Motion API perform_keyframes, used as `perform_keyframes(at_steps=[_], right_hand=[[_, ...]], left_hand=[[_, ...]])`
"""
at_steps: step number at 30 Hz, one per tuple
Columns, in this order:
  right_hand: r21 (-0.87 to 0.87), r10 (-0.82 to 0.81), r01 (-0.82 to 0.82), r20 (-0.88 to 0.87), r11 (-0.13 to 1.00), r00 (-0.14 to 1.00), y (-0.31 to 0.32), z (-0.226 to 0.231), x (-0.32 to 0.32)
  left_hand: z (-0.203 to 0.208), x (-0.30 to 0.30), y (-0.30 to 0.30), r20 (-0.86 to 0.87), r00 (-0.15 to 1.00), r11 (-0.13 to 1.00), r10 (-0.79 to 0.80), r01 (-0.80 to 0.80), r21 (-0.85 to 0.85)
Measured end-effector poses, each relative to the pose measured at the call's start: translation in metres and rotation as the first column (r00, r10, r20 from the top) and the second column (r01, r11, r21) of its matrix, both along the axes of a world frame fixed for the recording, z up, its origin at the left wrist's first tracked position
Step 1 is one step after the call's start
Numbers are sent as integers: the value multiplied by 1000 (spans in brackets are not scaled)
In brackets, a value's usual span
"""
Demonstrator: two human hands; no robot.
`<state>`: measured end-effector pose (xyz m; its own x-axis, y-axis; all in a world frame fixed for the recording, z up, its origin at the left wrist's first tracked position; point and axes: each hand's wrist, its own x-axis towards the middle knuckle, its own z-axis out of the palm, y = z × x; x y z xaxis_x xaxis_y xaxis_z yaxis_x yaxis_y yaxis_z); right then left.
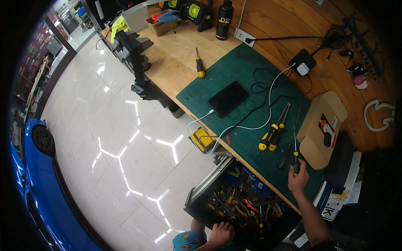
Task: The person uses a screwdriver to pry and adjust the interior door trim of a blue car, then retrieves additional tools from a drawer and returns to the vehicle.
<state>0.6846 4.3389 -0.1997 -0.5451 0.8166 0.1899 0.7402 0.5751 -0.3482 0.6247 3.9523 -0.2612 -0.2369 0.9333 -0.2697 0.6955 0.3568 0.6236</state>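
Note:
My right hand is closed round a screwdriver with a black and yellow handle, its shaft pointing away over the green cutting mat. Just left of it lies a dark-handled screwdriver. A pair of black and yellow screwdrivers rests side by side farther left. At the near edge of an open drawer, my left hand has its fingers curled; what they grip, if anything, is hidden. The drawer holds a jumble of hand tools.
A black phone with a white cable lies on the mat. An open cardboard box stands right. Farther off are another screwdriver, a black bottle and a clamp-like black fixture. A blue car stands left.

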Motion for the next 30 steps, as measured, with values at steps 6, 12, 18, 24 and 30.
perform_keyframes(at_steps=[6, 12, 18, 24, 30], right_hand=[[-19, -20, 20, 14, 1000, 1000, -3, 2, 0], [0, -4, 4, -8, 1000, 1000, -1, 0, 2], [-28, -29, 29, -16, 999, 999, 5, 1, 0], [-17, 14, -15, -26, 1000, 1000, -1, 2, -1], [-3, 6, -6, 45, 1000, 999, 21, -30, 19]], left_hand=[[0, 0, -2, 10, 1000, 1000, 1, -1, -5], [6, 0, 3, -14, 1000, 1000, 18, -18, -5], [2, 6, 7, -19, 998, 998, 60, -60, 33], [-1, 16, -3, 37, 981, 982, 189, -190, 19], [12, 18, -7, 9, 959, 958, 284, -283, -37]])
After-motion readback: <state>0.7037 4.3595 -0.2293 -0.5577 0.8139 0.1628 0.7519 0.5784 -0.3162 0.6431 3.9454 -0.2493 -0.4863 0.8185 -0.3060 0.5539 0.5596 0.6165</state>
